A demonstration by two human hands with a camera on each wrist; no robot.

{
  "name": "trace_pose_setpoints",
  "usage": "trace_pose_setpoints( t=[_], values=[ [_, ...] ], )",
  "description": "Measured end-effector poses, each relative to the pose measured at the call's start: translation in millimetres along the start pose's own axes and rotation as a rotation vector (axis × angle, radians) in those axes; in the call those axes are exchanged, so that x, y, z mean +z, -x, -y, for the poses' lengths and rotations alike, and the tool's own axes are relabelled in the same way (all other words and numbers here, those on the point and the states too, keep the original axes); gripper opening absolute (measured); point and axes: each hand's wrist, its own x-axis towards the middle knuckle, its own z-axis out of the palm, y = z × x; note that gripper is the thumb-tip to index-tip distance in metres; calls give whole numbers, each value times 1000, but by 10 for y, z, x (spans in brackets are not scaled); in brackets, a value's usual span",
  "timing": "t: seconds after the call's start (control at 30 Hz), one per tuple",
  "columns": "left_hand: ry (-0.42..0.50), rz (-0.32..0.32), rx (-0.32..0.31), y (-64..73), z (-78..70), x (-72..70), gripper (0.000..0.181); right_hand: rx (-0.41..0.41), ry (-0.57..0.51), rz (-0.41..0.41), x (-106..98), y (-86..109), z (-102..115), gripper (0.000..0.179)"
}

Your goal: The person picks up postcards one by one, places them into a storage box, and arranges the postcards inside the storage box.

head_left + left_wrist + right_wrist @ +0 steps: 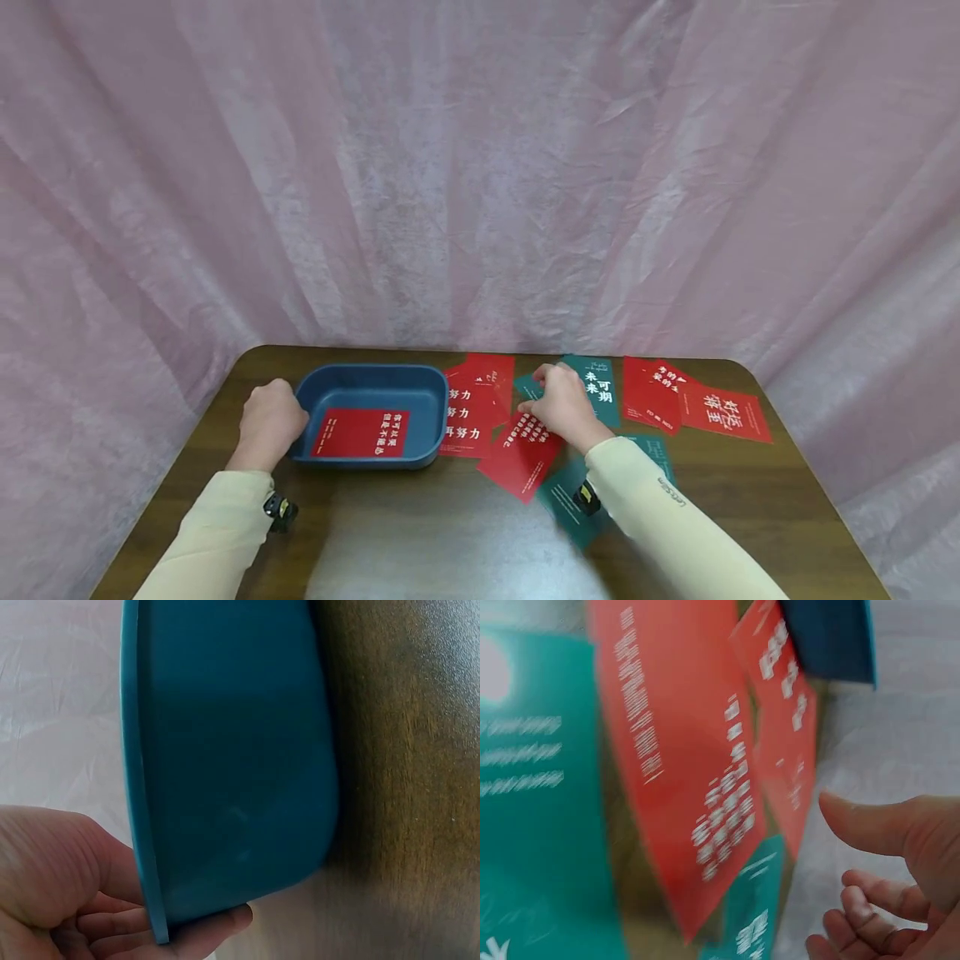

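"So, what does the head view give?"

"A blue tray [360, 393] sits toward the left of the worktop [405, 533], one red card [352, 433] with white characters lying inside it. The left hand [272, 423] is at the tray's left end. The right hand [561, 404] is over the loose cards, nearest to a slanted red card [525, 458]."

"And around that one?"

"More red cards [467, 417] beside the tray, a green card [600, 392] behind, another green card [573, 504] toward the person, and overlapping red cards [675, 396] off to the right. A pink curtain [480, 183] hangs beyond."

"Now the left wrist view?"

"The left fingers [225, 924] grip the tray's end: one fingertip shows against the outer wall, and part of the hand disappears behind the rim."

"Last, the right wrist?"

"The cards are blurred there. The right thumb stands well apart from the loosely bent fingers [866, 915], with nothing between them. Whether the hand touches a card underneath, I can't tell."
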Motion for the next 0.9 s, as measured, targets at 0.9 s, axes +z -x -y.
trace_pose_setpoints(
  t=[0.9],
  values=[
    [-3,-13,9,-29,16,24,20,122,94,200,171,-61,-256,67]
  ],
)
